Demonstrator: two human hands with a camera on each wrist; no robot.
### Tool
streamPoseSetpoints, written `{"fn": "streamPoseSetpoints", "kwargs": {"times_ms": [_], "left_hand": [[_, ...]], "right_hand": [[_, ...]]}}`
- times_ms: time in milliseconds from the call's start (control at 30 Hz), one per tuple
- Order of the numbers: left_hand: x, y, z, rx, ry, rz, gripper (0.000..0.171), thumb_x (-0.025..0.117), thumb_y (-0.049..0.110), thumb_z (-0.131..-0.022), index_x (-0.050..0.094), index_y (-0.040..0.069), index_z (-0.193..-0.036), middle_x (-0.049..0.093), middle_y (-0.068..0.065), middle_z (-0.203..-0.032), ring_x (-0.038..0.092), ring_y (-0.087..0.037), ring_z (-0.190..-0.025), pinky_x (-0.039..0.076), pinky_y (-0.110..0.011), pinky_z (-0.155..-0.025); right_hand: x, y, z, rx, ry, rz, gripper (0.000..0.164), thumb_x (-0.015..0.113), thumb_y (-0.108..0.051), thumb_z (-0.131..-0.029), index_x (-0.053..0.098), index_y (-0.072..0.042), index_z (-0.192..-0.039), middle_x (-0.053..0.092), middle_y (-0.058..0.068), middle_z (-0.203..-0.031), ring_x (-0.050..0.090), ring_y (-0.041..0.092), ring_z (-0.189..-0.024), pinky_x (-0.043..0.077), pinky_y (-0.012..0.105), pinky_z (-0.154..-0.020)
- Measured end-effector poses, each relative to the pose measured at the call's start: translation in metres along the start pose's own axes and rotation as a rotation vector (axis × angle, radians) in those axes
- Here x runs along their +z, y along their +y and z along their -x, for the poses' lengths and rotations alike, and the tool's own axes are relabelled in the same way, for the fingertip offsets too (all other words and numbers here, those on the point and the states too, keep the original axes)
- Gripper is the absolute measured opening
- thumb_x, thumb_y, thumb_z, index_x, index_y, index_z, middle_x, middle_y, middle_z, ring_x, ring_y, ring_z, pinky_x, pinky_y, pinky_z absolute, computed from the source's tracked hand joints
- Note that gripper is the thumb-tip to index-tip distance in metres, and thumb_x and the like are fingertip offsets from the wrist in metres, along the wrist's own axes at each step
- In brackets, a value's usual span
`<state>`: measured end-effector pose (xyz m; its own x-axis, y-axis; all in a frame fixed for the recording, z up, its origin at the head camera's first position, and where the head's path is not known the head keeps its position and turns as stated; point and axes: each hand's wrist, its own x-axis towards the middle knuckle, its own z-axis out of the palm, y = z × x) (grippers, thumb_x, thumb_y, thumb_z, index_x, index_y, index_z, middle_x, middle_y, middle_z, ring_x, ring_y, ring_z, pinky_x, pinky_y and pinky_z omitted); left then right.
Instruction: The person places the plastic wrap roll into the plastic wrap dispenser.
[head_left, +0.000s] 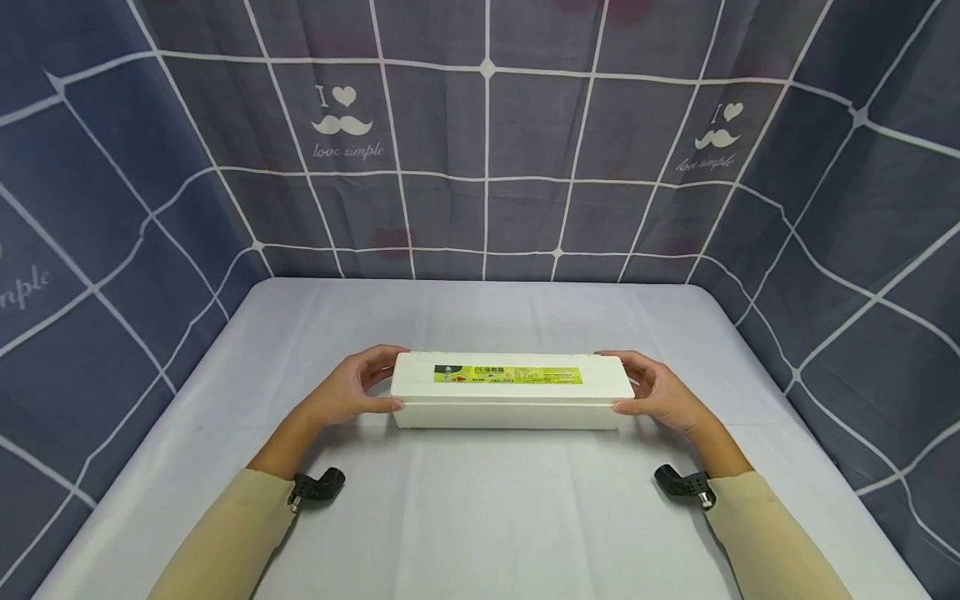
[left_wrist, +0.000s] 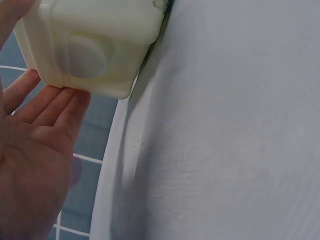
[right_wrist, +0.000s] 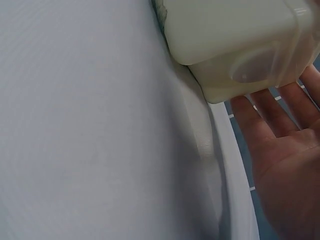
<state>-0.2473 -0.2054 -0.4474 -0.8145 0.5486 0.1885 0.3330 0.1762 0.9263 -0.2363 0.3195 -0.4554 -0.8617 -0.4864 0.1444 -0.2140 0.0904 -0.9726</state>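
A long cream plastic cling film box (head_left: 510,415) with a yellow-green label (head_left: 508,375) lies across the white table, its lid down. At its left end my left hand (head_left: 360,387) holds it, thumb on the front edge and fingers round the back. My right hand (head_left: 656,390) grips the right end in the same way. In the left wrist view the box's end wall (left_wrist: 115,75) shows a round roll end through the plastic, with the fingertips against its back side. The right wrist view shows the other end wall (right_wrist: 220,82) with fingers along its back side.
A white cloth (head_left: 487,517) covers the table. Dark blue-grey curtains (head_left: 442,117) with white grid lines stand behind it and on both sides. A black wrist mount (head_left: 318,485) sits on the left wrist, and another mount (head_left: 681,482) on the right.
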Motion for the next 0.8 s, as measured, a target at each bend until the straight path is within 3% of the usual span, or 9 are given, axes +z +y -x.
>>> {"fn": "streamPoseSetpoints", "kwargs": {"times_ms": [367, 600, 700, 800], "left_hand": [[0.001, 0.005, 0.003, -0.031, 0.005, 0.002, 0.074, 0.088, 0.005, -0.079, 0.053, 0.007, -0.143, 0.056, -0.013, -0.146, 0.054, -0.006, -0.134, 0.042, -0.016, -0.113], [-0.004, 0.004, 0.002, -0.029, -0.029, 0.001, 0.075, 0.087, 0.004, -0.079, 0.051, 0.007, -0.145, 0.054, -0.013, -0.148, 0.053, -0.007, -0.135, 0.041, -0.016, -0.113], [-0.009, 0.003, 0.002, -0.029, -0.039, -0.016, 0.075, 0.086, 0.005, -0.08, 0.05, 0.007, -0.146, 0.053, -0.013, -0.149, 0.052, -0.014, -0.139, 0.041, -0.022, -0.116], [-0.017, 0.005, 0.003, -0.036, -0.027, -0.056, 0.072, 0.084, 0.006, -0.084, 0.049, 0.005, -0.147, 0.052, -0.016, -0.15, 0.048, -0.027, -0.143, 0.04, -0.026, -0.117]], "right_hand": [[0.001, 0.001, -0.003, -0.016, -0.01, -0.022, 0.084, 0.077, 0.015, -0.077, 0.039, 0.006, -0.151, 0.054, -0.001, -0.148, 0.058, 0.008, -0.126, 0.059, 0.023, -0.091], [0.001, 0.002, -0.003, -0.002, -0.013, -0.019, 0.084, 0.077, 0.015, -0.077, 0.04, 0.004, -0.151, 0.053, 0.0, -0.148, 0.057, 0.008, -0.125, 0.058, 0.022, -0.093], [-0.004, -0.001, -0.002, -0.041, -0.025, -0.04, 0.081, 0.075, 0.014, -0.08, 0.036, 0.009, -0.151, 0.049, 0.009, -0.154, 0.054, 0.01, -0.133, 0.055, 0.023, -0.099], [-0.012, -0.006, -0.002, -0.098, -0.019, -0.031, 0.071, 0.068, 0.012, -0.088, 0.034, 0.013, -0.15, 0.048, 0.01, -0.156, 0.049, 0.014, -0.141, 0.049, 0.024, -0.109]]}}
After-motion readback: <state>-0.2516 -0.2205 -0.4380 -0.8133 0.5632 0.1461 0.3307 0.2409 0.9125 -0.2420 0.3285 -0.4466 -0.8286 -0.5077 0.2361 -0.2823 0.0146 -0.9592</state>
